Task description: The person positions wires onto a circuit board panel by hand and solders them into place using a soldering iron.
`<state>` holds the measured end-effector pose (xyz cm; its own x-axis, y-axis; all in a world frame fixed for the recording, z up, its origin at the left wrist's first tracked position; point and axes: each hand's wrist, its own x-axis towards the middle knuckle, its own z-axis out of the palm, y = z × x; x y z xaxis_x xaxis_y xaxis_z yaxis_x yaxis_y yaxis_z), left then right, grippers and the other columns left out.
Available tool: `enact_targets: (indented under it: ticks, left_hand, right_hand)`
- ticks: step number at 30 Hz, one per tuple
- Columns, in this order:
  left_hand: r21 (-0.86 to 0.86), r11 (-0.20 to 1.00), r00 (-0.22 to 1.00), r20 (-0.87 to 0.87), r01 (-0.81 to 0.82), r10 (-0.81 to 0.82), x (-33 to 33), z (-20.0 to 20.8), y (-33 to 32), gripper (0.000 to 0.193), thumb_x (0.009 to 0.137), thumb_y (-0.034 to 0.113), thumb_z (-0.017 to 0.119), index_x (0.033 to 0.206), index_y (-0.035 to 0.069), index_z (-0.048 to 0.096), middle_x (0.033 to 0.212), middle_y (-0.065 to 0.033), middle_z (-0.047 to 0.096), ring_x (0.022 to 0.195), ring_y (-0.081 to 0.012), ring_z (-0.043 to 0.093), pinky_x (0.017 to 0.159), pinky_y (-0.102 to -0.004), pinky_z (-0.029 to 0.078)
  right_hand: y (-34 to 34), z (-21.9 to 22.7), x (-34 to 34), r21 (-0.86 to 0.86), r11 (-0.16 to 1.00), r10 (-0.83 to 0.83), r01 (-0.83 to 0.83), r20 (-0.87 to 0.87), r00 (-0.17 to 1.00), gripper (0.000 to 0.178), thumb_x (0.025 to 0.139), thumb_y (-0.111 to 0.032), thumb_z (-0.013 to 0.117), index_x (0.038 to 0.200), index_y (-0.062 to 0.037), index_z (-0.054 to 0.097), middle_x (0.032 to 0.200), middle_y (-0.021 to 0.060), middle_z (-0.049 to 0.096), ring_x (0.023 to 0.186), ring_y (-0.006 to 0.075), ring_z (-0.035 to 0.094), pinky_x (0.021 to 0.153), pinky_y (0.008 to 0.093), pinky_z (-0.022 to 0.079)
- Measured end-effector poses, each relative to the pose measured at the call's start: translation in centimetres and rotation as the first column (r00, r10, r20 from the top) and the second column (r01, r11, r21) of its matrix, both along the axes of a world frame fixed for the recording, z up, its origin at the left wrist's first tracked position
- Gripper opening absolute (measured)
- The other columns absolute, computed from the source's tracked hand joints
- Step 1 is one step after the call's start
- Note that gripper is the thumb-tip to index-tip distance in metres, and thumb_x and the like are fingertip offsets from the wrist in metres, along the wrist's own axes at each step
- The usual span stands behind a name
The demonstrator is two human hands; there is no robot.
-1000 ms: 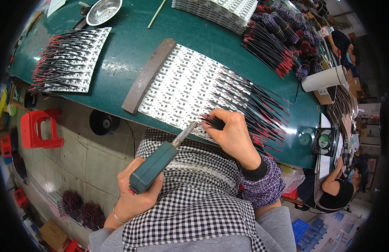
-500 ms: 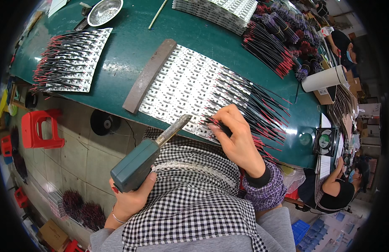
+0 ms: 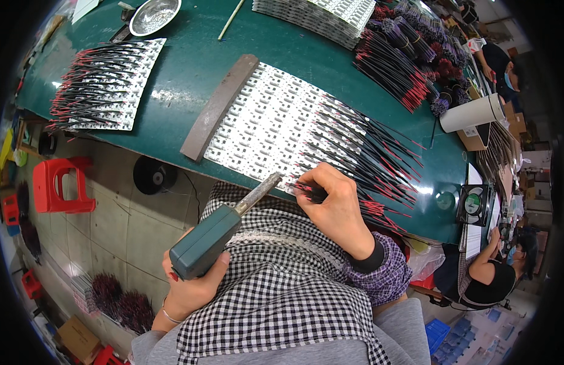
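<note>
My left hand is wrapped around a dark green soldering gun. Its metal tip points up and right, at the near edge of a white circuit board panel. Just right of that tip, my right hand pinches black-and-red wires over the panel's near edge; their ends are partly hidden by my fingers. Rows of similar wires lie across the panel's right part and stick out beyond it. A brown metal bar lies along the panel's left edge.
Another wired panel lies on the green table at left. Behind are a metal bowl, stacked panels and wire bundles. A small fan stands at right, near a co-worker. A red stool is at left.
My right hand has shifted slightly down and left with the wires, nearer the panel's near edge. The soldering gun has moved a little right and down, keeping its tip close to the wires.
</note>
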<state>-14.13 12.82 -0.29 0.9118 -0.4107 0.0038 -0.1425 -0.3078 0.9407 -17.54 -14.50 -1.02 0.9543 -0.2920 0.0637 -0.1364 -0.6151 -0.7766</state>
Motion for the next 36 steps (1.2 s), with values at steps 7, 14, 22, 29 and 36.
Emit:
enact_targets:
  ticks: [7, 14, 22, 29, 36]
  left_hand:
    - [-0.034, 0.997, 0.993, -0.100, 0.063, -0.066, 0.2, 0.4, -0.4, 0.018, 0.079, -0.001, 0.077, 0.096, -0.003, 0.070, 0.087, -0.0083, 0.066, 0.072, -0.0146, 0.063, 0.062, -0.0266, 0.049]
    - [0.006, 0.994, 0.990, -0.087, 0.110, -0.109, 0.4, 0.9, -0.6, 0.016, 0.079, -0.001, 0.077, 0.093, -0.003, 0.069, 0.085, -0.0090, 0.065, 0.070, -0.0153, 0.062, 0.061, -0.0277, 0.048]
    - [0.066, 0.986, 0.988, 0.002, 0.154, -0.154, 0.5, 0.9, -0.5, 0.015, 0.079, 0.000, 0.077, 0.091, -0.003, 0.069, 0.082, -0.0095, 0.064, 0.066, -0.0163, 0.061, 0.059, -0.0284, 0.047]
    - [0.049, 0.995, 0.996, -0.028, 0.083, -0.081, 0.0, 0.8, 0.2, 0.017, 0.079, 0.000, 0.077, 0.094, -0.003, 0.070, 0.086, -0.0111, 0.066, 0.069, -0.0178, 0.064, 0.059, -0.0287, 0.049]
    - [0.006, 0.994, 0.994, -0.017, 0.112, -0.112, 0.0, 0.4, 0.1, 0.016, 0.078, -0.001, 0.077, 0.093, -0.003, 0.071, 0.087, -0.0111, 0.067, 0.070, -0.0173, 0.064, 0.060, -0.0285, 0.049]
  right_hand:
    - [-0.1, -0.3, 0.0, -0.035, 0.999, -0.002, 0.002, -0.004, 1.000, 0.016, 0.076, -0.001, 0.078, 0.089, 0.0009, 0.067, 0.084, 0.0113, 0.065, 0.073, 0.0289, 0.068, 0.064, 0.0378, 0.052]
    - [-0.1, -0.2, 0.0, -0.046, 0.999, 0.002, -0.002, -0.008, 1.000, 0.017, 0.075, -0.001, 0.078, 0.088, 0.0016, 0.067, 0.083, 0.0114, 0.065, 0.071, 0.0285, 0.068, 0.063, 0.0383, 0.052]
    - [0.0, -0.3, 0.0, -0.039, 0.999, -0.006, 0.005, -0.025, 1.000, 0.017, 0.074, -0.001, 0.079, 0.087, 0.0016, 0.067, 0.083, 0.0116, 0.065, 0.071, 0.0288, 0.068, 0.062, 0.0381, 0.052]
    - [0.0, 0.0, 0.0, -0.050, 0.999, -0.006, 0.003, -0.043, 0.999, 0.017, 0.074, -0.001, 0.079, 0.086, 0.0017, 0.067, 0.084, 0.0122, 0.065, 0.072, 0.0301, 0.068, 0.064, 0.0387, 0.052]
    - [-0.2, -0.3, 0.1, -0.025, 1.000, 0.000, 0.000, -0.010, 1.000, 0.014, 0.078, -0.001, 0.077, 0.087, 0.0039, 0.067, 0.078, 0.0122, 0.063, 0.069, 0.0248, 0.062, 0.063, 0.0337, 0.049]
